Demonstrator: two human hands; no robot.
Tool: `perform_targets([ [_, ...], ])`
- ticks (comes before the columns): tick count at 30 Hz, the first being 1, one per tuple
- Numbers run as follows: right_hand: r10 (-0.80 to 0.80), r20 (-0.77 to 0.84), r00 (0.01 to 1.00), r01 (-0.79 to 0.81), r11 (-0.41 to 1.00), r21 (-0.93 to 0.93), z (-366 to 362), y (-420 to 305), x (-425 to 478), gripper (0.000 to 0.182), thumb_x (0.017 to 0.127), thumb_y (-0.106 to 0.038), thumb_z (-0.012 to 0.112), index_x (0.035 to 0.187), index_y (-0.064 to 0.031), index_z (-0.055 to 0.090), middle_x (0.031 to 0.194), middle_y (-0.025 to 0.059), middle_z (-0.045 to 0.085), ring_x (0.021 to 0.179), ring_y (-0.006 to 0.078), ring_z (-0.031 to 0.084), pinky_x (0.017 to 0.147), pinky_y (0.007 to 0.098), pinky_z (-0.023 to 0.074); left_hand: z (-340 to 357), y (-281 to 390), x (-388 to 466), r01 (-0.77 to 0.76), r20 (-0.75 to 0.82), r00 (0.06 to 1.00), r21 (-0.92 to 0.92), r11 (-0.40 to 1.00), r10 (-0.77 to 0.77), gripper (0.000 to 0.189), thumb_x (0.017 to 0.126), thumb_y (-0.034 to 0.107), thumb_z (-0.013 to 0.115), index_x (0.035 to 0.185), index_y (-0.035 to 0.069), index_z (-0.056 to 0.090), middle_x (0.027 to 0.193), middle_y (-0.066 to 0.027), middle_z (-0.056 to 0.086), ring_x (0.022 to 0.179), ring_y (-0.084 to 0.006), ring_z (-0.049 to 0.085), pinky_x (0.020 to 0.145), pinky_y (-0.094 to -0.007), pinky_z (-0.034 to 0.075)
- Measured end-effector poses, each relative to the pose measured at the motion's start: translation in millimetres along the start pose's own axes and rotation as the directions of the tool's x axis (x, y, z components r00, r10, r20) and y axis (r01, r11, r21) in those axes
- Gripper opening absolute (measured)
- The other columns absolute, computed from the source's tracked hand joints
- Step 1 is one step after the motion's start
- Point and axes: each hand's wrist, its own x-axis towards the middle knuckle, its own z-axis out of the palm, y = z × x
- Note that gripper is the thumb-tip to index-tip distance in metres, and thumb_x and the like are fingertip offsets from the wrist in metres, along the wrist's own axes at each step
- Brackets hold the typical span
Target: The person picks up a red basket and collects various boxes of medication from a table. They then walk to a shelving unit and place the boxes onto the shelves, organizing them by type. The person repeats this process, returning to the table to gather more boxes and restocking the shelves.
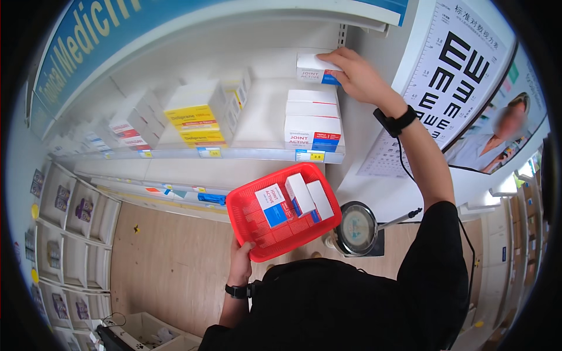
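Note:
My left hand grips the near left rim of a red plastic basket. Inside the basket, one Joint Active box lies flat at the left, and two more white boxes rest at the right. At the back right of the shelf, my right hand has its fingers and thumb on a white Joint Active box. In front of that box stands a row of the same boxes, reaching to the shelf's front edge.
Yellow Doliprane boxes and white-and-red boxes stand farther left on the shelf. A round-topped device with a metal arm stands right of the basket. An eye chart covers the right-hand panel. Compartment shelving lines the left.

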Motion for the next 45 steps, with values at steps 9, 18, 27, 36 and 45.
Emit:
perform_targets([
  [9,0.110,0.291,0.950,-0.175,0.963,0.207,47.3,27.4,8.4,0.038,0.093,-0.006,0.053,0.130,-0.0058,0.062,0.124,0.0209,0.062,0.117,0.0371,0.058,0.104,0.0413,0.0452,-7.5,-5.2,-5.2,-0.030,-0.028,0.999,0.005,1.000,0.030,0.060,0.083,-0.003,0.053,0.142,-0.001,0.044,0.133,-0.0136,0.059,0.122,-0.0237,0.058,0.106,-0.0362,0.046],
  [18,0.106,0.359,0.927,-0.216,0.934,0.283,54.7,33.8,3.5,0.038,0.092,-0.002,0.051,0.128,-0.0038,0.062,0.128,0.0182,0.062,0.119,0.0334,0.059,0.105,0.0391,0.0451,-8.4,-5.3,-8.7,-0.011,-0.042,0.999,-0.007,1.000,0.011,0.059,0.083,-0.003,0.053,0.142,-0.001,0.045,0.131,-0.0133,0.060,0.120,-0.0234,0.059,0.105,-0.0359,0.046],
  [27,0.035,-0.185,0.982,-0.054,0.993,-0.102,25.2,-0.9,-12.2,0.023,0.090,-0.006,0.056,0.111,-0.0019,0.066,0.104,0.0189,0.067,0.101,0.0373,0.063,0.090,0.0417,0.0513,-12.4,-4.0,-5.0,0.002,-0.029,1.000,0.025,1.000,-0.002,0.059,0.083,-0.001,0.054,0.142,-0.001,0.045,0.132,-0.0132,0.060,0.120,-0.0228,0.059,0.104,-0.0352,0.046],
  [36,0.132,0.578,0.806,-0.376,0.867,0.326,81.6,-206.8,-147.1,0.049,0.090,-0.025,0.069,0.121,0.0103,0.057,0.106,0.0292,0.065,0.092,0.0393,0.069,0.077,0.0446,0.0563,-4.3,1.7,-6.4,-0.013,-0.051,0.999,0.031,0.999,0.015,0.066,0.082,-0.003,0.053,0.147,0.001,0.040,0.137,-0.0125,0.055,0.125,-0.0225,0.055,0.107,-0.0362,0.044],
  [45,0.400,0.476,0.784,-0.523,0.837,0.158,195.2,-236.2,-155.9,0.085,0.080,-0.029,0.080,0.135,0.0203,0.038,0.127,0.0398,0.051,0.116,0.0486,0.057,0.097,0.0486,0.0512,2.8,-3.1,0.3,-0.092,-0.074,0.992,0.088,0.992,0.099,0.071,0.078,-0.008,0.053,0.147,0.002,0.038,0.135,-0.0118,0.055,0.123,-0.0221,0.056,0.106,-0.0356,0.046],
])
